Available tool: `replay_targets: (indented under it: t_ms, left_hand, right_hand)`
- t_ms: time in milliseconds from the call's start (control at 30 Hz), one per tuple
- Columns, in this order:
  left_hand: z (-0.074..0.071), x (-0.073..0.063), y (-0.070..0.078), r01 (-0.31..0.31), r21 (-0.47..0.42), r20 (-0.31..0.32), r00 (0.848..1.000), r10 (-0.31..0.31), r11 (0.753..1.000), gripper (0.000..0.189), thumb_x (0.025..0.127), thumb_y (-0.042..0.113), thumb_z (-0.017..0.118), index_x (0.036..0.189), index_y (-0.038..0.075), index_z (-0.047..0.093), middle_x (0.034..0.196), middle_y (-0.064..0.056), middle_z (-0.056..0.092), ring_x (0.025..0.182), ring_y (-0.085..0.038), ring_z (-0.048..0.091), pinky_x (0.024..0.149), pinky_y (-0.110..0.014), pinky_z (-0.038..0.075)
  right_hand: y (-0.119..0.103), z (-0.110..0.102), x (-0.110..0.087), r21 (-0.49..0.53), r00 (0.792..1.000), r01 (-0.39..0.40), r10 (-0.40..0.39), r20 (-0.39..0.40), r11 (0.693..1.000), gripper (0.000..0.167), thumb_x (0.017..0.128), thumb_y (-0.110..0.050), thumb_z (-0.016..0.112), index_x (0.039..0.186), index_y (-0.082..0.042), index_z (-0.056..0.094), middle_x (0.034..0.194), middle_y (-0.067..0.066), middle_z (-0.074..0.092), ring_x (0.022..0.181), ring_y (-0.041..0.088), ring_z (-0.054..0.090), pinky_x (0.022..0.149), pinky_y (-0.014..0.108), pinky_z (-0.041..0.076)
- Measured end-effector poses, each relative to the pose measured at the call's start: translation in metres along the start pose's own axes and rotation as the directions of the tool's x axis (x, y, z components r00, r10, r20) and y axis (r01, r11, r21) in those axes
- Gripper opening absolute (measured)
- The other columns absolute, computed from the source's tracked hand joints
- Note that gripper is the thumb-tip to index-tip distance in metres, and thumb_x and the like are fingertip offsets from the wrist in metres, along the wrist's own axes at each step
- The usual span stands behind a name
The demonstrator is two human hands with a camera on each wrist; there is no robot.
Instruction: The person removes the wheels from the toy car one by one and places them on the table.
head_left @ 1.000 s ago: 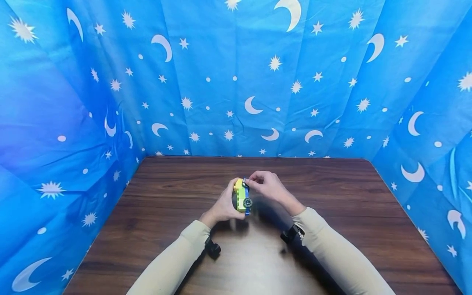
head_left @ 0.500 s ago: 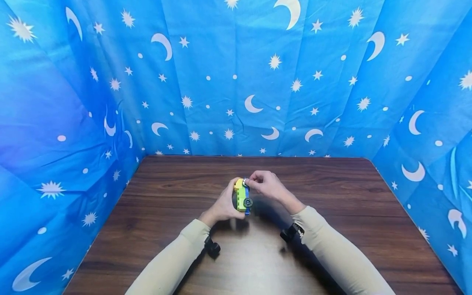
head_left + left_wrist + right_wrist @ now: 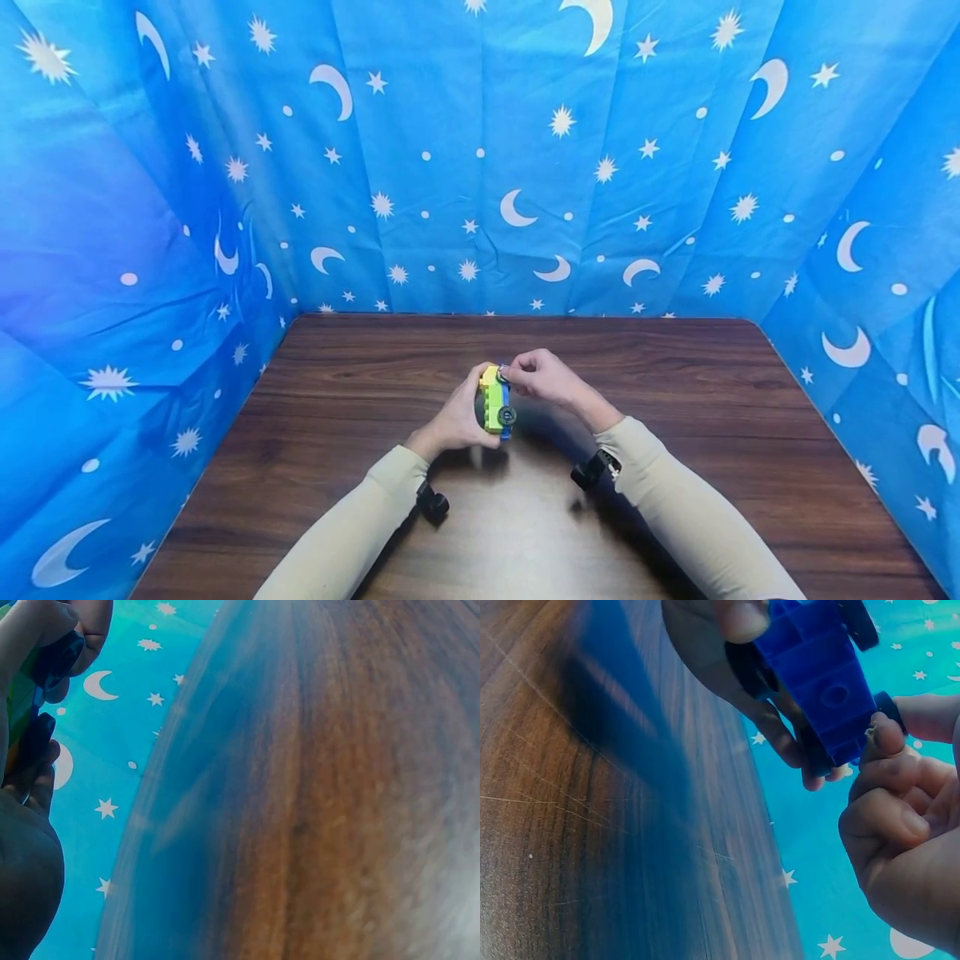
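In the head view, my left hand [image 3: 453, 419] grips a toy car [image 3: 492, 406] from its left side, above the table. The car is built of yellow and green bricks on a blue base, with black wheels facing right. My right hand [image 3: 551, 380] is at the car's far end. The right wrist view shows the hollow underside of the blue base [image 3: 817, 686] and my right thumb and finger pinching a black wheel [image 3: 889, 712] at one corner. The left wrist view catches only part of my left hand [image 3: 30, 862] and a dark wheel [image 3: 60, 661].
A dark wood-grain table [image 3: 360, 367] lies under both hands. Blue cloth [image 3: 450, 200] with white moons and stars surrounds its back and sides. Each wrist wears a black strapped camera, such as the left wrist camera [image 3: 432, 505].
Both hands keep their hold. The toy car and the right fingertips have shifted very slightly to the right in the head view, along with a small shift of the view itself.
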State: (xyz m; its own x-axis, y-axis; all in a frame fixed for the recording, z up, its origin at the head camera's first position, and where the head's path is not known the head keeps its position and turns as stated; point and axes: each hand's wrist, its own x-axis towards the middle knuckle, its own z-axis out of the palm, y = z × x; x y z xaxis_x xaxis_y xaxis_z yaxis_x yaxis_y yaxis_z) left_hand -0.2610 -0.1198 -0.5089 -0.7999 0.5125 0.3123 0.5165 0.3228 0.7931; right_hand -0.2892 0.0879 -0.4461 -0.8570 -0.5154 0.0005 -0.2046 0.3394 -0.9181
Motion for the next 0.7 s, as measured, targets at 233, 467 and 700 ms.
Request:
replay_targets:
  t_ms: [233, 467, 700]
  left_hand:
    - [0.004, 0.002, 0.005, -0.016, 0.008, -0.004, 1.0, 0.016, 1.0, 0.112, 0.053, 0.013, 0.088, 0.145, 0.009, 0.025, 0.128, -0.011, 0.05, 0.108, -0.019, 0.052, 0.095, -0.031, 0.047]
    - [0.003, 0.006, 0.01, -0.037, 0.004, -0.013, 0.999, 0.037, 0.999, 0.113, 0.05, 0.007, 0.09, 0.145, 0.01, 0.028, 0.127, -0.011, 0.052, 0.107, -0.019, 0.053, 0.094, -0.03, 0.046]
    - [-0.005, 0.006, 0.041, -0.045, 0.055, 0.011, 0.999, 0.044, 0.997, 0.108, 0.051, 0.002, 0.088, 0.142, -0.001, 0.03, 0.125, -0.018, 0.053, 0.106, -0.025, 0.054, 0.094, -0.03, 0.046]
  right_hand:
    - [0.008, -0.004, -0.001, 0.088, 0.997, 0.082, -0.082, -0.004, 0.993, 0.03, 0.093, -0.016, 0.064, 0.067, -0.005, 0.054, 0.057, -0.003, 0.046, 0.052, 0.011, 0.043, 0.049, 0.023, 0.037]
    - [0.01, -0.004, -0.004, 0.17, 0.981, 0.195, -0.19, -0.045, 0.966, 0.03, 0.093, -0.011, 0.063, 0.073, 0.01, 0.056, 0.056, -0.003, 0.045, 0.048, 0.008, 0.04, 0.045, 0.022, 0.033]
    - [0.012, -0.004, -0.007, 0.176, 0.973, 0.229, -0.217, -0.082, 0.957, 0.029, 0.091, -0.01, 0.065, 0.074, 0.012, 0.057, 0.055, -0.003, 0.046, 0.047, 0.007, 0.037, 0.042, 0.021, 0.03]
